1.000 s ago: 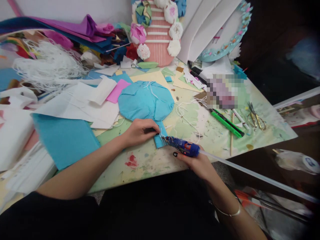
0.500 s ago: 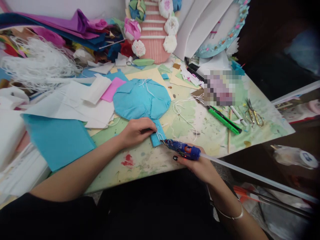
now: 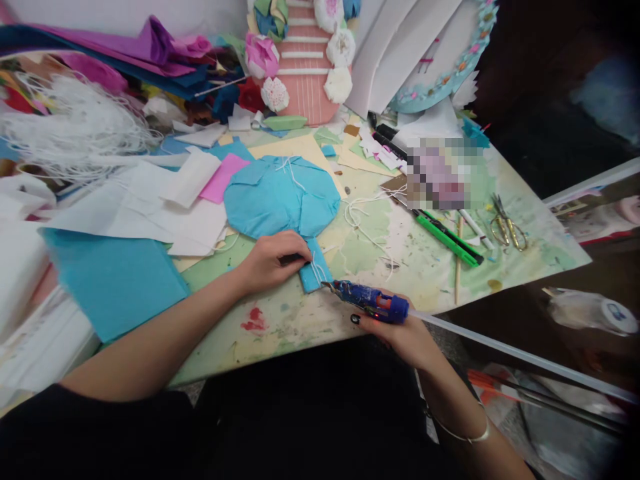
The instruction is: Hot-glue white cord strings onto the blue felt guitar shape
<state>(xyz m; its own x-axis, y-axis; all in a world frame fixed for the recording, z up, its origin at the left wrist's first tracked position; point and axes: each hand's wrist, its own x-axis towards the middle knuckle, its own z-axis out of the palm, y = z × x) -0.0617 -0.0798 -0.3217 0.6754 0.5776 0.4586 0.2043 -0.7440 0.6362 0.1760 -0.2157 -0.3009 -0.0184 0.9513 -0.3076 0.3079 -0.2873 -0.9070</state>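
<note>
A round shape covered in blue paper [image 3: 280, 197] lies on the table, with a short blue handle [image 3: 311, 279] pointing toward me. Thin white strings [image 3: 319, 267] run along that handle. Their upper ends are pinched between the thumb and fingers of my left hand [image 3: 277, 262], which rests against the handle's left side. My right hand [image 3: 400, 337] is closed around a blue glue gun [image 3: 373, 301]. Its nozzle is at the handle's lower right corner, by the string ends. A long clear glue stick [image 3: 500, 353] sticks out of the gun's back.
Right of the blue shape lie loose white string [image 3: 363, 223], a green utility knife [image 3: 447, 239], a wooden stick [image 3: 459, 267] and gold-handled scissors [image 3: 507, 223]. Blue paper [image 3: 117, 280] and white sheets [image 3: 135, 200] cover the left. A pink flower-trimmed piece [image 3: 307, 87] stands behind.
My right hand and the glue gun have shifted slightly to the right, the nozzle staying near the handle's corner. My left hand keeps its pinch on the strings.
</note>
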